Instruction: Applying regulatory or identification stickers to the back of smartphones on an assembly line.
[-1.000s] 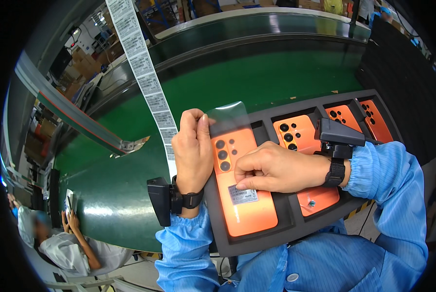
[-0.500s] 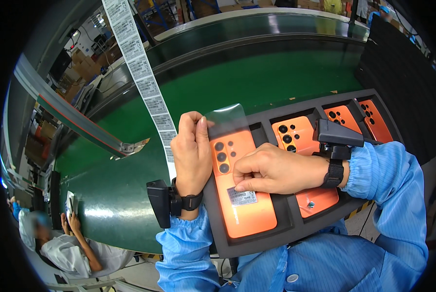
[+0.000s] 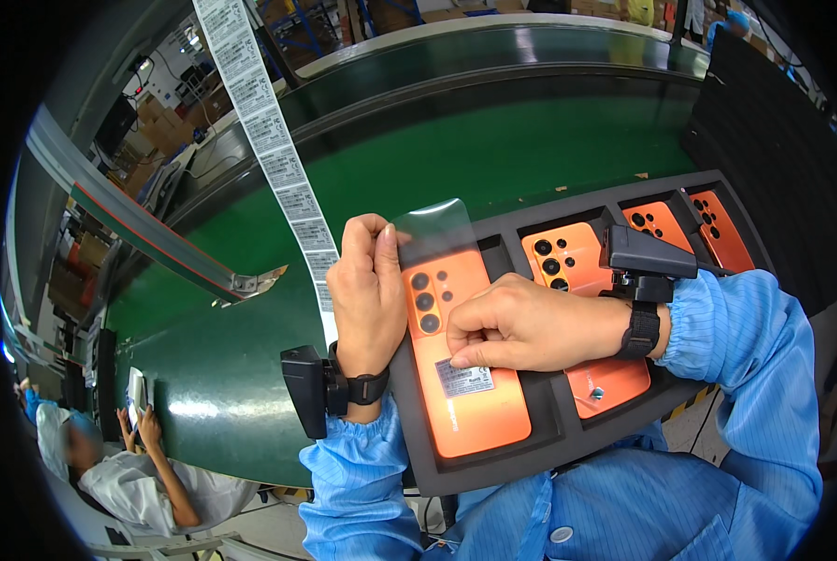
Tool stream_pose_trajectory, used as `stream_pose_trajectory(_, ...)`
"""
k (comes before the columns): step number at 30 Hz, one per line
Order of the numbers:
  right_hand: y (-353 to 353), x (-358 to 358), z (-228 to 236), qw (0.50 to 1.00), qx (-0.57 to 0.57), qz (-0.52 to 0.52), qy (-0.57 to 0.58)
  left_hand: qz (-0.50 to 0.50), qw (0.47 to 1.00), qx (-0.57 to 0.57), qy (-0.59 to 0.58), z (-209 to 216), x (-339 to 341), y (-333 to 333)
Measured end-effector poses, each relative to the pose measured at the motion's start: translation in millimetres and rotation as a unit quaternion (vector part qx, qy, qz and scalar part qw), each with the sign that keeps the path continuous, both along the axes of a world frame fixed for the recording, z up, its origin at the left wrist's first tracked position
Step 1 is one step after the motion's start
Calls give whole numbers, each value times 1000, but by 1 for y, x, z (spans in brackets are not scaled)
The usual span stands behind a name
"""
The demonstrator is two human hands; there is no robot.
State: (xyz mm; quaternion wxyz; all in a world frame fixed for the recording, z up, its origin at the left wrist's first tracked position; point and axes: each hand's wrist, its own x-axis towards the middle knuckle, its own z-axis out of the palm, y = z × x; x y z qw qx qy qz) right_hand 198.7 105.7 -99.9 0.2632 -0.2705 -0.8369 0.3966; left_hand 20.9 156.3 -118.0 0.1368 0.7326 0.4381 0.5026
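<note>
An orange phone (image 3: 484,425) lies back up in the leftmost compartment of a dark foam tray (image 3: 451,479). A clear film (image 3: 437,226) is lifted at the phone's camera end, its free edge curving up past the tray. My left hand (image 3: 364,294) is closed in a pinch on the film's left edge. On the phone's lower back sits a small grey printed label (image 3: 465,381). My right hand (image 3: 521,327) reaches across the phone, thumb and index finger pinched at the label's upper edge. Its other fingers are curled and partly hidden.
More orange phones (image 3: 610,383) lie in the tray's other compartments. A strip of printed labels (image 3: 278,154) hangs down beside my left hand. Under it is a green work surface (image 3: 250,365). A metal arm (image 3: 147,229) stands at left. Another person (image 3: 143,481) sits at lower left, holding something whitish.
My hands, the film and the label have hardly moved. The person at lower left has shifted their hands and the whitish thing slightly.
</note>
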Motion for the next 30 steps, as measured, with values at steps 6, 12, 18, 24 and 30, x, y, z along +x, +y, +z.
stream_pose_trajectory(6, 0, 0, -2, 1000, 12, -1, -1, 3, 1000, -3, 3, 1, 0, -1)
stream_pose_trajectory(12, 0, -1, -3, 1000, 23, -1, -1, 5, 999, -28, 13, 6, 0, -4)
stream_pose_trajectory(18, 0, -1, -4, 1000, 29, -2, 1, 6, 1000, -6, 3, 1, 1, -2)
stream_pose_trajectory(24, -1, 1, -2, 999, 36, -4, -2, 10, 1000, -18, 9, 6, 2, -4)
stream_pose_trajectory(30, -4, -2, -5, 997, 75, -9, -14, 0, 1000, -18, 5, 5, -1, -3)
